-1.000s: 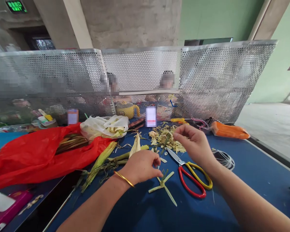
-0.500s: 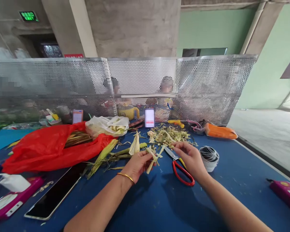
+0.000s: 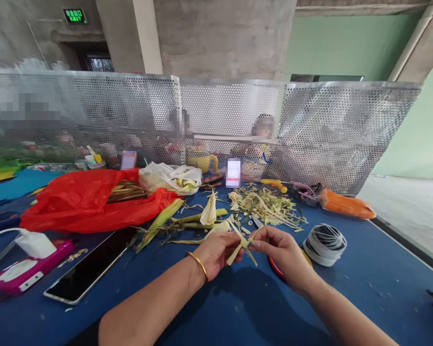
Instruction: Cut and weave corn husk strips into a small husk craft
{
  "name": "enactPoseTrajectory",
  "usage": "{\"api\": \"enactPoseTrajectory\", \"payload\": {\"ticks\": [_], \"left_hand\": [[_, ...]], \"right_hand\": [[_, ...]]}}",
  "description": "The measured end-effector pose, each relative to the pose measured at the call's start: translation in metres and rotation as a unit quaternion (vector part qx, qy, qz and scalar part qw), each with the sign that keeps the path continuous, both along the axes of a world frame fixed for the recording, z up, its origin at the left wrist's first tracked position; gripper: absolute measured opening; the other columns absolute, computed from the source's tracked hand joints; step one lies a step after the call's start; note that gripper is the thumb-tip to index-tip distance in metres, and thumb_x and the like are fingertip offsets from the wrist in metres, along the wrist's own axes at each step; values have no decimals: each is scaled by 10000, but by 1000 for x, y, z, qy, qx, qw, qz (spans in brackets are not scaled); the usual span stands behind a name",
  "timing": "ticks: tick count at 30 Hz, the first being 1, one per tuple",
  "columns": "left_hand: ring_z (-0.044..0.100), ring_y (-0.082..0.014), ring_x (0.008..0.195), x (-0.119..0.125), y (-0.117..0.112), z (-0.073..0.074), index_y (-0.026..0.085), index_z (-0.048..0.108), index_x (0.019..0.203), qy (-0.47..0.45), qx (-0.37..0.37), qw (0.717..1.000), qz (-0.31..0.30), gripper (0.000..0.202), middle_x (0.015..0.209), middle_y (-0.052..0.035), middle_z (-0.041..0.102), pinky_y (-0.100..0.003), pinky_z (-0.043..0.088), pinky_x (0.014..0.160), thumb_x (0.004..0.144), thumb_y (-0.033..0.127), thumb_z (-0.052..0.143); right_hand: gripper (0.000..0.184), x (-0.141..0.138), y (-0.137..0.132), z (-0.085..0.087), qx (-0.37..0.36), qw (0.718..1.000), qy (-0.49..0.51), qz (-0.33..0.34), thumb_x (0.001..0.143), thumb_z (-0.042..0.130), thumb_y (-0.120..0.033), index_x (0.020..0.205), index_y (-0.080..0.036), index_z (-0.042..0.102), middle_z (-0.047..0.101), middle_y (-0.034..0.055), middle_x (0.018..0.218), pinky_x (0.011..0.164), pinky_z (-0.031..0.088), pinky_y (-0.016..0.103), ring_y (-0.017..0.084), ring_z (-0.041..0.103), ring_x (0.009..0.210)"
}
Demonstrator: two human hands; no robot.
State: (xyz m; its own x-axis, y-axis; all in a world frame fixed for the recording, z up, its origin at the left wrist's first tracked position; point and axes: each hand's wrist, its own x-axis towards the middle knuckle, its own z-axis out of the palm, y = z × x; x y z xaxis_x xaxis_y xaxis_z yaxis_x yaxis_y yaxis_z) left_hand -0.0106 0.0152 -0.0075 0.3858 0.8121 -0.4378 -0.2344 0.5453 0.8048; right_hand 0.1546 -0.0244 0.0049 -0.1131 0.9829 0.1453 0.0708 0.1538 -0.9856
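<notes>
My left hand (image 3: 219,252), with a gold bangle at the wrist, pinches a small knot of pale corn husk strips (image 3: 244,244), whose ends stick out several ways. From the other side, my right hand (image 3: 280,251) grips the same piece between thumb and fingertips. Scissors (image 3: 275,270) with red and yellow handles lie on the table, mostly hidden under my right hand; a blade tip shows beyond it. Just past my left hand are a pale folded husk (image 3: 208,209) and green husk leaves (image 3: 160,225). Behind my right hand spreads a heap of husk scraps (image 3: 263,204).
On the blue table (image 3: 216,312) are a roll of white cord (image 3: 324,245), an orange packet (image 3: 347,204), a red plastic bag (image 3: 68,199), a white bag (image 3: 168,177), a phone (image 3: 88,269) and a magenta power strip (image 3: 32,274). A perforated metal screen (image 3: 231,108) stands behind; people sit beyond it.
My right hand has moved left from above the scissors and now grips the husk piece too. The camera view has shifted left.
</notes>
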Motion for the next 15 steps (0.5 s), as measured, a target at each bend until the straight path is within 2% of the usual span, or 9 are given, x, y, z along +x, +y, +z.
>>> {"api": "enactPoseTrajectory", "payload": {"ticks": [2, 5, 8, 12, 15], "left_hand": [[635, -119, 566, 0, -2, 1, 134, 597, 909, 40, 29, 999, 11, 171, 732, -27, 648, -200, 481, 516, 801, 262, 629], [647, -122, 615, -1, -4, 5, 187, 532, 1178, 106, 104, 986, 71, 337, 971, -59, 662, -213, 478, 520, 873, 330, 531], [619, -106, 653, -1, -7, 7, 190, 600, 1142, 144, 199, 965, 97, 349, 1101, -70, 631, -199, 463, 536, 866, 393, 530], [609, -143, 685, -2, -8, 4, 167, 667, 1038, 149, 301, 940, 64, 470, 961, -64, 660, -227, 470, 574, 823, 562, 532], [602, -149, 620, -1, -7, 1, 157, 658, 1081, 176, 329, 928, 16, 496, 808, -36, 659, -256, 477, 593, 763, 536, 628]], "right_hand": [[247, 2, 2, -3, -5, 1000, 6, -21, 730, 734, -403, 703, -187, 617, 654, 13, 728, 692, 428, 273, 156, 571, 710], [251, 5, 3, -5, -17, 998, 22, -56, 719, 740, -410, 714, -181, 636, 665, 27, 711, 672, 426, 277, 165, 582, 700], [257, 5, 3, -4, -32, 995, 51, -74, 705, 752, -410, 706, -175, 649, 672, 29, 695, 685, 430, 276, 163, 593, 700], [234, 3, 1, -5, -56, 992, 82, -75, 702, 760, -393, 706, -180, 663, 670, 15, 694, 709, 432, 260, 150, 597, 716], [236, 2, 0, -5, -67, 991, 92, -73, 684, 777, -385, 704, -180, 663, 663, 17, 690, 709, 435, 263, 157, 599, 724]]}}
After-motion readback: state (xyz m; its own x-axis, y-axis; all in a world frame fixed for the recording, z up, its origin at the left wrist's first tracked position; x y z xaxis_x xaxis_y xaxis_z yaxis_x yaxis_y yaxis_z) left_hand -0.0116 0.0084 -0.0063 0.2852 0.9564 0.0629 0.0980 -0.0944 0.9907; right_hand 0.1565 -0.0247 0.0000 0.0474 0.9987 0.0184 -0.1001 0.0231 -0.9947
